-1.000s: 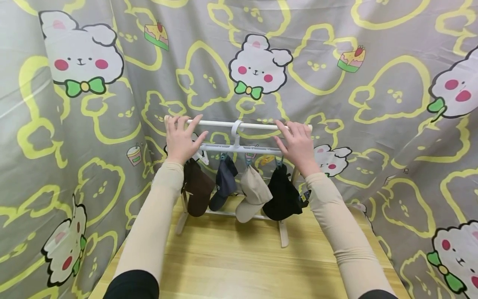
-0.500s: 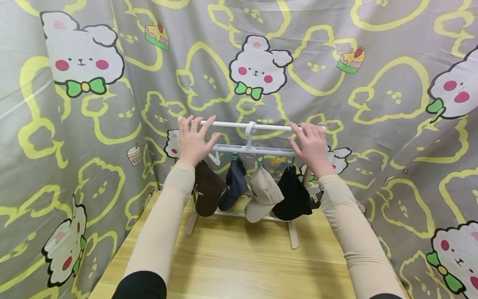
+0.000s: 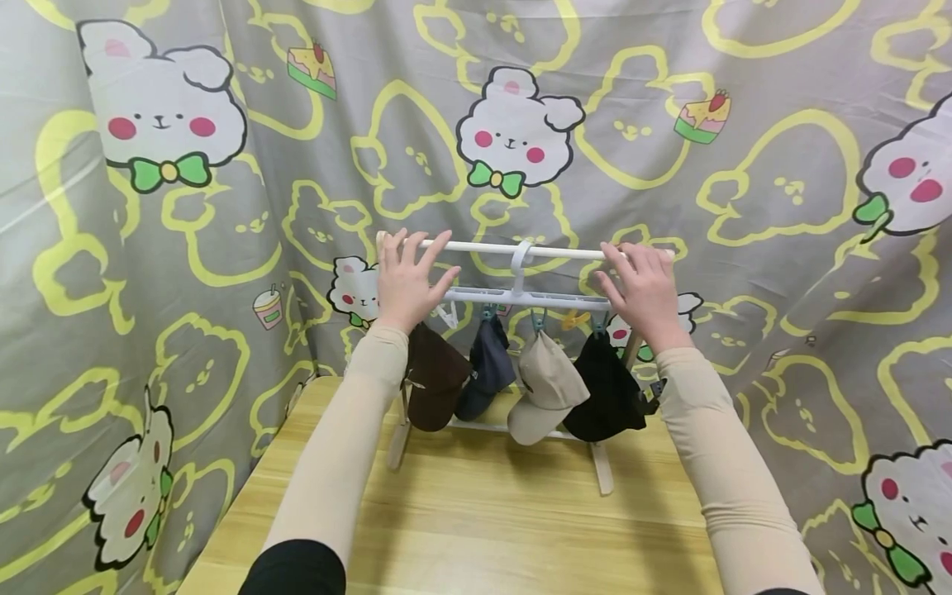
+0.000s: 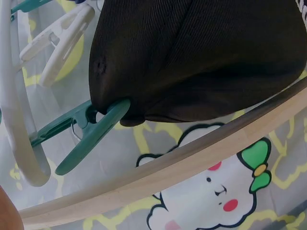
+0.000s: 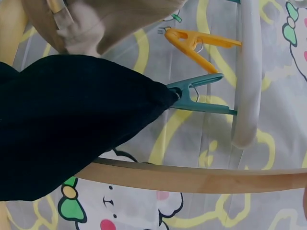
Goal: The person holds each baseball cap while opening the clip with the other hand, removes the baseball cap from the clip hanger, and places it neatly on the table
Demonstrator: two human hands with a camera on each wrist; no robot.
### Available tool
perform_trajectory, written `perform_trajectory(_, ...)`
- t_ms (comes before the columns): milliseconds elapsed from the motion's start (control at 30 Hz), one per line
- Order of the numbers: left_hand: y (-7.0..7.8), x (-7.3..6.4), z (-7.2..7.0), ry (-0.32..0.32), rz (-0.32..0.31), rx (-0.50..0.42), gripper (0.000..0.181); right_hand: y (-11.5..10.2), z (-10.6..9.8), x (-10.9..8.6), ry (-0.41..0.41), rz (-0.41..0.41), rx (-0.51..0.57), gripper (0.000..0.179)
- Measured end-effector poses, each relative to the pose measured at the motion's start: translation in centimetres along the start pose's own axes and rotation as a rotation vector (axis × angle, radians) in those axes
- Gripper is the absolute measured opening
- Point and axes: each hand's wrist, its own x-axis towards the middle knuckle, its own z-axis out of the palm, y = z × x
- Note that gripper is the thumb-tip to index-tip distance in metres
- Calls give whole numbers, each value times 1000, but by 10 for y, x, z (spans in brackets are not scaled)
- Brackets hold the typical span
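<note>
A small wood-and-white rack stands on the table, and both hands hold its white top bar (image 3: 483, 247). My left hand (image 3: 405, 285) has its fingers bent over the left end, thumb spread inward. At the right end, my right hand (image 3: 647, 289) does likewise. Below hangs a pale clip hanger (image 3: 550, 298) carrying a brown cap (image 3: 435, 384), a navy cap (image 3: 487, 368), a beige cap (image 3: 549, 380) and a black cap (image 3: 606, 392). In the left wrist view a green clip (image 4: 91, 134) bites the brown cap; in the right wrist view a teal clip (image 5: 196, 93) grips the black one.
The rack's feet (image 3: 602, 469) rest on a wood-grain table (image 3: 483, 529). A yellow clip (image 5: 196, 45) and a white clip (image 4: 67, 43) hang without caps. Grey patterned curtains (image 3: 632, 165) enclose the table at the back and both sides.
Both hands have shifted to the right together, and the rack has slid right along the table with them. The caps moved along, still clipped on.
</note>
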Motion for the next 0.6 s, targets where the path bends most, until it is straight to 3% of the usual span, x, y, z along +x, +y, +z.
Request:
perform_trajectory(200, 9, 4, 4, 10, 6, -9, 58, 11, -4, -2, -21, 1, -13, 47)
perform_trajectory(600, 27, 5, 10, -64, 7, 9, 61, 26, -16, -8, -38, 23, 13, 45)
